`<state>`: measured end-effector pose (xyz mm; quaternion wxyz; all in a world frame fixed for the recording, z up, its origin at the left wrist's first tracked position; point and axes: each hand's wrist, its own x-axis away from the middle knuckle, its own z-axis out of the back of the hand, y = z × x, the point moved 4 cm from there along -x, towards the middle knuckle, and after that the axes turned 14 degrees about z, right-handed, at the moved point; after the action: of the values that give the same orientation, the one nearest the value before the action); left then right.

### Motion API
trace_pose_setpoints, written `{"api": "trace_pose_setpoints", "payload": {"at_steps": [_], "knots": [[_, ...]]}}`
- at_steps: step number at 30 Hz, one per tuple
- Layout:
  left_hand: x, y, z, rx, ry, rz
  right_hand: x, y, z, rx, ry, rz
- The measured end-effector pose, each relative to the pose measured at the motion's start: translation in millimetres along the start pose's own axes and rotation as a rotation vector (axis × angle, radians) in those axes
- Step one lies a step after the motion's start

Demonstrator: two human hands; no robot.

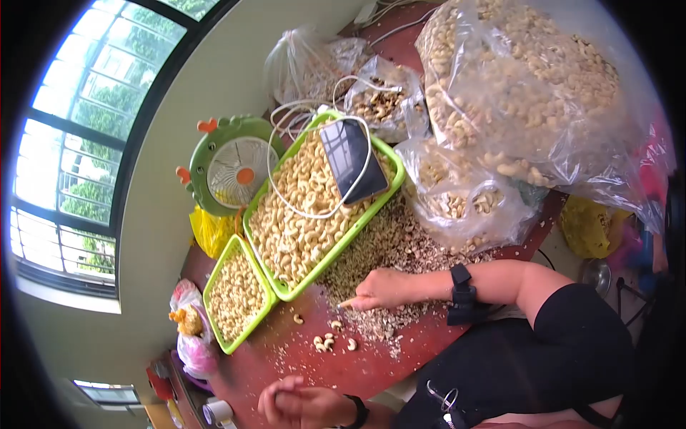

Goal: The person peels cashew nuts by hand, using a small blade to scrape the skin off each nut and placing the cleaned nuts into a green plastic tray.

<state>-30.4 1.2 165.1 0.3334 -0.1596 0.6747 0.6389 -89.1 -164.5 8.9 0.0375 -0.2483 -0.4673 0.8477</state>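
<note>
My right hand (386, 288), with a dark band at the wrist, is closed over the heap of cashew skins and crumbs (371, 247). A small pale tip shows at its fingers, too small to name. Lower down, my left hand (304, 404) has its fingers curled together above the red table (279, 350); what they hold, if anything, is hidden. Several loose cashews (324, 343) lie on the table between the hands. Beyond them stand a large green tray (343, 249) full of pale cashews and a smaller green tray (251, 330) holding more.
A phone (350, 161) rests on the large tray's cashews, a white cable (312, 216) looping over it. Beside the tray stands a green fan (236, 168). Clear bags of cashews (522, 86) crowd the table's far right. A pink-and-white bag (196, 354) is by the small tray.
</note>
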Motion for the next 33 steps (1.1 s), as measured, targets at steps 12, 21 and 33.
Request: {"api": "trace_pose_setpoints", "payload": {"at_steps": [12,21,33], "knots": [[-41.9,43.8,-133.4,0.148,-0.356,-0.112,-3.7,6.6,14.8,0.015,0.054,-0.041],[-29.4,-111.9,20.8,-0.256,-0.290,0.583,-9.9,16.2,3.3,0.034,-0.091,-0.090],[53.6,-143.0,24.9,-0.685,-0.808,0.510,-6.5,10.8,-3.8,0.002,-0.147,-0.237]]}}
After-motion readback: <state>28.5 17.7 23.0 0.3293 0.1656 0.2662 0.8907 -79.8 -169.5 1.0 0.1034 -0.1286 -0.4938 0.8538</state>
